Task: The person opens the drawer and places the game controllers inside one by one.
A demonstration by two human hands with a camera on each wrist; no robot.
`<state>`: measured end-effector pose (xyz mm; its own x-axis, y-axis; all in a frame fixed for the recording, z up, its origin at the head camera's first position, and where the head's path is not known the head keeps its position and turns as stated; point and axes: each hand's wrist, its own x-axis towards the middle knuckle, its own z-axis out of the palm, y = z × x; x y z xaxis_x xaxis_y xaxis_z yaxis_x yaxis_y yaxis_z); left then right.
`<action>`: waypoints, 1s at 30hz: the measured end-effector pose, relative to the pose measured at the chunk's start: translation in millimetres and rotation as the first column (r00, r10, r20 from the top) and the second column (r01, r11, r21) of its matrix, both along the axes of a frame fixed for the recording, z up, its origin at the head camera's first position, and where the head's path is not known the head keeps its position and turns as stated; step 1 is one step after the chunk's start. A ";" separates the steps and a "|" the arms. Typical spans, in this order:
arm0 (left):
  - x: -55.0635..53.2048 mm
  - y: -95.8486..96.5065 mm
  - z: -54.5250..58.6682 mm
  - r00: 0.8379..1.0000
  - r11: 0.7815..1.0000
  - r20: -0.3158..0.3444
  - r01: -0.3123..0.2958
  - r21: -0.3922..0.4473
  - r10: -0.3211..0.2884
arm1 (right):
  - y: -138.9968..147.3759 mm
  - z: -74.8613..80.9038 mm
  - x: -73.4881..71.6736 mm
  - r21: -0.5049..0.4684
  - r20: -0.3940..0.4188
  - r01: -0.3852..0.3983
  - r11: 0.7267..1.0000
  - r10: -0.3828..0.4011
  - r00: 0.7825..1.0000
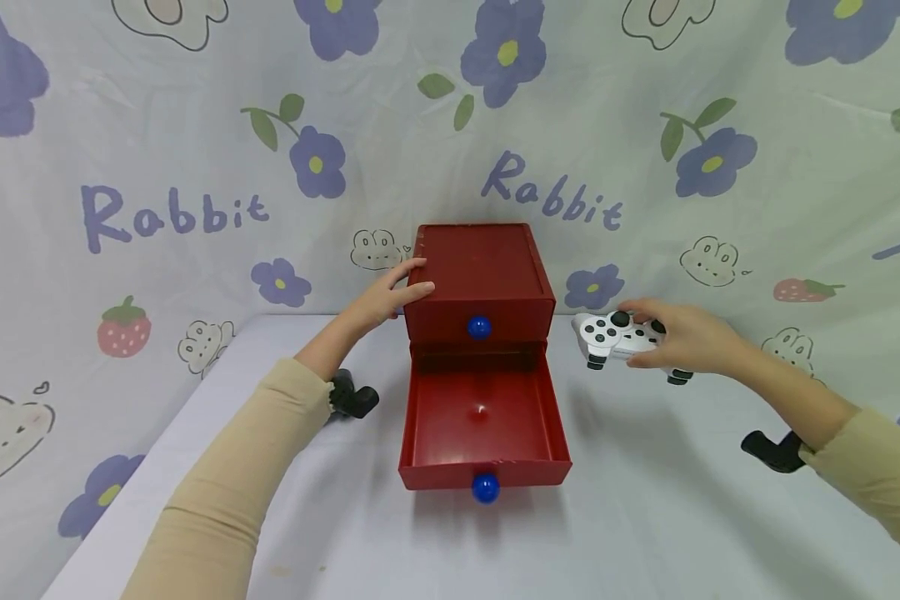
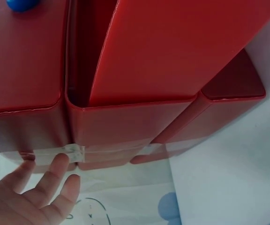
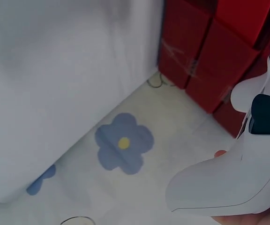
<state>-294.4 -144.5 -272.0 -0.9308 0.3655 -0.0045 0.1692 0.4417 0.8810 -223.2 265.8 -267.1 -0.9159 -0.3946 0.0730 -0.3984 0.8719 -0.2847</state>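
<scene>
A red drawer box (image 1: 474, 262) with blue knobs stands at the back of the table, and its lower drawer (image 1: 480, 417) is pulled out with nothing inside. My left hand (image 1: 390, 293) rests against the box's upper left edge, fingers extended; in the left wrist view the hand (image 2: 34, 194) lies beside the box's side wall. To the right of the box, my right hand (image 1: 682, 335) grips a white game controller (image 1: 607, 337) with black buttons, above the table. The right wrist view shows the controller (image 3: 238, 173) close up, hiding most of the fingers.
The white table (image 1: 375, 533) carries the box. Behind it hangs a cloth (image 1: 390, 158) printed with flowers, rabbits and lettering. A black strap-like piece (image 1: 354, 396) shows by the left wrist, another black piece (image 1: 774, 452) by the right. Clear tape (image 2: 109, 152) runs along the box's side.
</scene>
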 end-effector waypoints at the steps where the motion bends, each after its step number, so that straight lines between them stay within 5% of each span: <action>1: 3.1 0.9 3.1 1.000 1.000 0.006 0.004 0.002 -0.004 | -2.7 1.5 3.4 0.001 0.001 0.002 1.000 -0.002 1.000; 7: 17.9 5.1 16.8 1.000 1.000 0.027 0.011 0.004 -0.011 | -20.1 7.9 19.8 -0.043 0.017 -0.036 0.998 0.037 0.999; 18: 22.5 7.0 20.6 0.999 1.000 0.038 0.004 0.002 -0.004 | -49.8 12.2 36.9 -0.080 -0.063 -0.125 0.989 0.120 0.991; 30: -1.7 -0.3 -0.4 1.000 1.000 0.011 -0.010 -0.003 0.010 | -83.4 13.4 44.3 -0.168 -0.030 -0.188 0.968 0.186 0.982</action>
